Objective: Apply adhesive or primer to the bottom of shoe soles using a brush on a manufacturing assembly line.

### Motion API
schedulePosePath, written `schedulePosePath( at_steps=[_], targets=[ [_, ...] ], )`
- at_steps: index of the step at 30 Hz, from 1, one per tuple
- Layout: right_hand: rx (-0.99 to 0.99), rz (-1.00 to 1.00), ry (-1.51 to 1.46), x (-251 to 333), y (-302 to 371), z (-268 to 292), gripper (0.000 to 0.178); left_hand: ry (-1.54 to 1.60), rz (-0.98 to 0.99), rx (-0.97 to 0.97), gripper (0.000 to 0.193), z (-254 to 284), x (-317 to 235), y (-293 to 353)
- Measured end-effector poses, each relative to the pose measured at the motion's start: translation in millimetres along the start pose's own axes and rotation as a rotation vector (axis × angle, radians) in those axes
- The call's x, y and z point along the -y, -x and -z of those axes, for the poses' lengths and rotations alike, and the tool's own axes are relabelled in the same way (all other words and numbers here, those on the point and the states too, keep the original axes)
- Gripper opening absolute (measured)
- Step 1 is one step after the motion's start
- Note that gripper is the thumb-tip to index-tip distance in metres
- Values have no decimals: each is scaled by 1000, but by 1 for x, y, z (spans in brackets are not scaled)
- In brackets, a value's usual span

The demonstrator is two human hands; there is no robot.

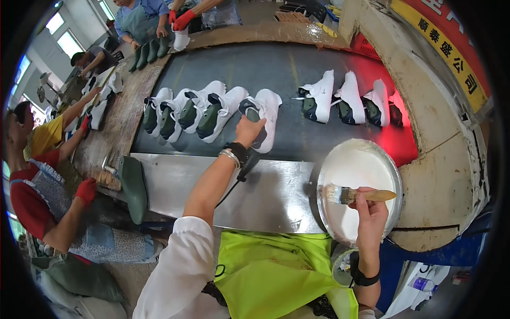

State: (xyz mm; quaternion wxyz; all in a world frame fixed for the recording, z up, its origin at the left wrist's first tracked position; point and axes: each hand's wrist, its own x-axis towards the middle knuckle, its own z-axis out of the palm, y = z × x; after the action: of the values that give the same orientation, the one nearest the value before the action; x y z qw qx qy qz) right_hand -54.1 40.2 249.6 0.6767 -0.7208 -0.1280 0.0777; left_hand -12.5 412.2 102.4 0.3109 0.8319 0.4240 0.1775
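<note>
My left hand point(248, 131) grips a white shoe upper point(271, 109) by its dark, last-filled opening, at the near edge of a dark belt point(255, 64). In my right hand point(370, 215) is a flat paintbrush point(380, 195) with a wooden handle, fingers closed around it. Its pale bristles point left, over a round metal basin point(398, 186) of white liquid point(353, 165); whether they touch the liquid I cannot tell. Left of the held shoe stand several white shoe uppers point(220, 114) on green lasts. A further row of white uppers point(348, 98) stands to the right.
Red light falls on the belt's right end beside a cream housing point(441, 159). A metal ledge point(276, 186) borders the near side. One green shoe last point(133, 189) stands on the left by a worn wooden table point(111, 135). Co-workers in red gloves point(86, 191) are at the left and far side.
</note>
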Motion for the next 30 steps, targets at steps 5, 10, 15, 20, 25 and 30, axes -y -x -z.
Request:
schedulePosePath(
  at_steps=[5,10,15,20,25,30],
  targets=[
    [-27,-4,-13,3,23,7,18,1164,360,670,34,64,45,59],
    [-36,83,126,-7,24,9,21,374,149,252,70,103,135,159],
    [-167,249,536,-77,-29,38,19,-493,-396,45,111,77,154,165],
    [-261,64,770,-89,-51,24,17,-234,-265,558,122,103,134,97],
    [-125,62,1244,-89,-49,16,17,-199,-411,383,117,101,130,108],
    [-182,216,438,-48,-47,31,19,230,-388,505,97,111,95,146]
  ],
)
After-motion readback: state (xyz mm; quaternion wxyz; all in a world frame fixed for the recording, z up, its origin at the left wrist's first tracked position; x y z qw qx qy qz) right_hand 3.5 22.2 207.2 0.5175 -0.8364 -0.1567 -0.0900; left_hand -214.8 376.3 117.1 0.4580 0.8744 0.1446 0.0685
